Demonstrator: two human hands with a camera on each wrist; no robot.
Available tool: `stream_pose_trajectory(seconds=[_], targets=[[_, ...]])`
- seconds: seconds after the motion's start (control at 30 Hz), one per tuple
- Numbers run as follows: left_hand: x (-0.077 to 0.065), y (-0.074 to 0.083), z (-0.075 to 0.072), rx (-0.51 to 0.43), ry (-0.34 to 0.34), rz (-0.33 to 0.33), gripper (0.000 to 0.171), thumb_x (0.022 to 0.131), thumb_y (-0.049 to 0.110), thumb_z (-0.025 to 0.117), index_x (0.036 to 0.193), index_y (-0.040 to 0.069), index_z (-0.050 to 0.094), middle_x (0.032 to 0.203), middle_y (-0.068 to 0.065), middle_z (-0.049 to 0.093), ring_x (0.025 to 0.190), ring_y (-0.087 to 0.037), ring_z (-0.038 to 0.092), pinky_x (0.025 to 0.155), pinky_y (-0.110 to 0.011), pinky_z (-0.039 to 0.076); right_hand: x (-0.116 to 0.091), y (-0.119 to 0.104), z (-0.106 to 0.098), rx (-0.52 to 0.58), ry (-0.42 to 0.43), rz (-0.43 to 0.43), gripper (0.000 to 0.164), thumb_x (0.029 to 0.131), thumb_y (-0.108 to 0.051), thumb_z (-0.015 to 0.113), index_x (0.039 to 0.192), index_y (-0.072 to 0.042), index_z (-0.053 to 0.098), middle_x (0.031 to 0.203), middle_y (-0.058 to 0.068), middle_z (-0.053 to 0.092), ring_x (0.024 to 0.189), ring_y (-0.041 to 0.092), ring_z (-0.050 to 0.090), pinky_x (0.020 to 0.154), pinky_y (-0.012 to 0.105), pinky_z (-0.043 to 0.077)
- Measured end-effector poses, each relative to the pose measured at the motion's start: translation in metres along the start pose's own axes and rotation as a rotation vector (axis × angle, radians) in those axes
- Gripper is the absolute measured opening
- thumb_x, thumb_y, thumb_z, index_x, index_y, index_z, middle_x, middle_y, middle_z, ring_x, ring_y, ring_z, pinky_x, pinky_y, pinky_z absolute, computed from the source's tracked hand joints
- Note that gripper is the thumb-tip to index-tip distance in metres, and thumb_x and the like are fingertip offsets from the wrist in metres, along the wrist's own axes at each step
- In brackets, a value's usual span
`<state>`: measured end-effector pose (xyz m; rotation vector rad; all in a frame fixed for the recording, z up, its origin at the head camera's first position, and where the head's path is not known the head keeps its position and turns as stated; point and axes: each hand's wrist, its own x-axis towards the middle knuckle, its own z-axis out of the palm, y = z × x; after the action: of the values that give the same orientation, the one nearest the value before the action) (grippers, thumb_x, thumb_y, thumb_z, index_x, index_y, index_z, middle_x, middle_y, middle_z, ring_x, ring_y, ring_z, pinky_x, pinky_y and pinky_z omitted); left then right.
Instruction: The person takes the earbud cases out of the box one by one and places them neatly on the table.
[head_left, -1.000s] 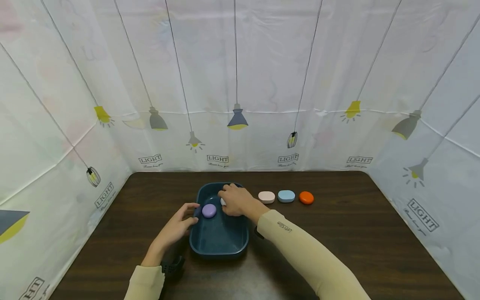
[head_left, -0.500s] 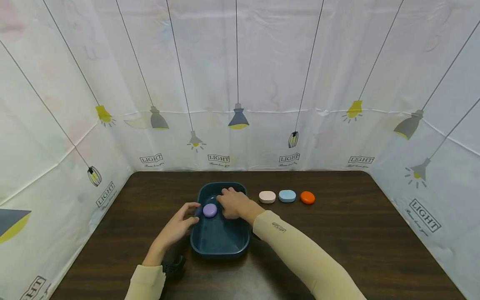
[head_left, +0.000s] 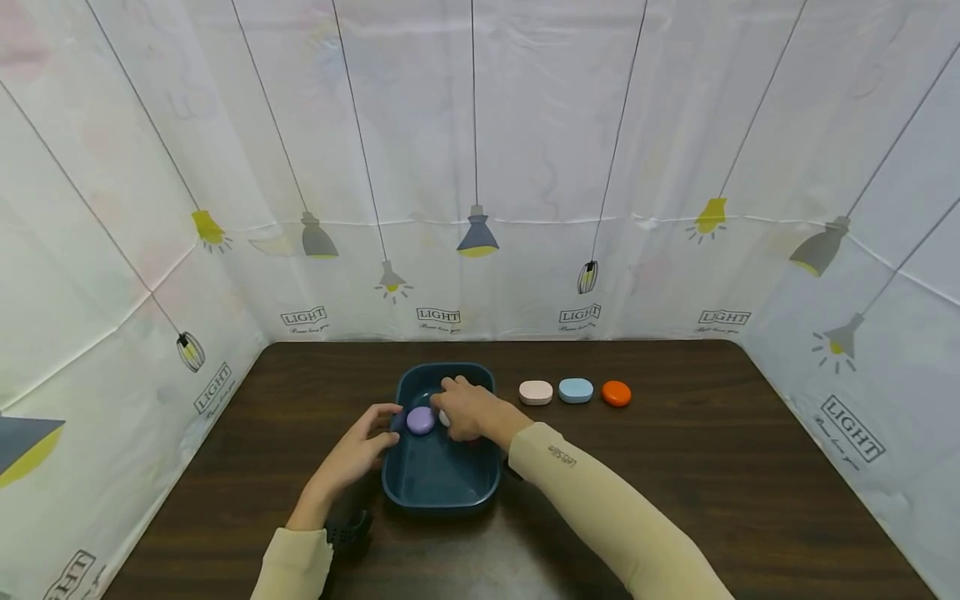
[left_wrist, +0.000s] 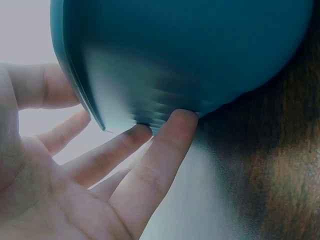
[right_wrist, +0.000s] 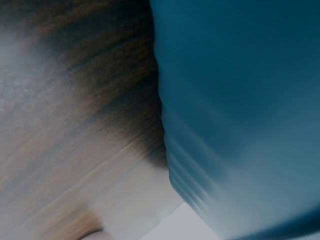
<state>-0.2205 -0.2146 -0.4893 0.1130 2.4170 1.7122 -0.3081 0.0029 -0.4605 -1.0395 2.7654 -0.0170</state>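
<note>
A dark teal bin (head_left: 441,492) stands on the table. In the head view my left hand (head_left: 363,440) holds its left side; the left wrist view shows several fingers (left_wrist: 155,165) against its outer wall (left_wrist: 165,70) and the thumb reaching behind the rim. Inside the bin, my right hand (head_left: 472,410) grips a small white rounded piece (head_left: 444,418), mostly covered by the fingers. Just left of it lies a smooth purple piece (head_left: 421,421). Something reddish shows faintly below the right hand. The right wrist view has only the bin's outer wall (right_wrist: 225,100) and a sliver of skin.
Right of the bin, a pale pink oval piece (head_left: 536,392), a light blue oval piece (head_left: 576,391) and an orange round piece (head_left: 617,394) lie in a row on the dark wooden table (head_left: 675,467). A lamp-printed white curtain (head_left: 525,167) surrounds the table's back and sides.
My right hand has shifted slightly toward me and left inside the bin. The white piece was covered half a second ago and shows again, closer to the purple one. The left hand stays put.
</note>
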Motion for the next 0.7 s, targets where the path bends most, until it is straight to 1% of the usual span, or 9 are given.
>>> stream_pose_trajectory(seconds=[0.27, 0.5, 0.7], targets=[[0.002, 0.001, 0.0, -0.002, -0.004, 0.0, 0.044, 0.103, 0.013, 0.054, 0.146, 0.014, 0.047, 0.147, -0.021, 0.045, 0.121, -0.037, 0.057, 0.091, -0.053, 0.054, -0.013, -0.002, -0.006, 0.023, 0.019, -0.033, 0.043, 0.089, -0.026, 0.075, 0.131, -0.023, 0.064, 0.127, 0.006, 0.053, 0.108, 0.021, 0.05, 0.086, 0.038, 0.054], [0.001, 0.001, 0.0, 0.002, -0.005, -0.001, 0.044, 0.103, 0.013, 0.053, 0.147, 0.013, 0.045, 0.148, -0.021, 0.044, 0.124, -0.038, 0.055, 0.092, -0.052, 0.054, -0.028, -0.008, -0.007, 0.057, 0.08, -0.096, 0.04, 0.09, -0.024, 0.073, 0.129, -0.023, 0.065, 0.127, 0.005, 0.052, 0.108, 0.02, 0.048, 0.082, 0.035, 0.054], [0.0, 0.001, 0.002, 0.002, -0.003, 0.0, 0.044, 0.103, 0.012, 0.053, 0.146, 0.013, 0.046, 0.148, -0.021, 0.044, 0.123, -0.038, 0.055, 0.091, -0.051, 0.055, -0.04, -0.009, -0.007, 0.099, 0.133, -0.112, 0.04, 0.089, -0.022, 0.072, 0.129, -0.021, 0.066, 0.126, 0.004, 0.052, 0.109, 0.02, 0.047, 0.081, 0.034, 0.054]])
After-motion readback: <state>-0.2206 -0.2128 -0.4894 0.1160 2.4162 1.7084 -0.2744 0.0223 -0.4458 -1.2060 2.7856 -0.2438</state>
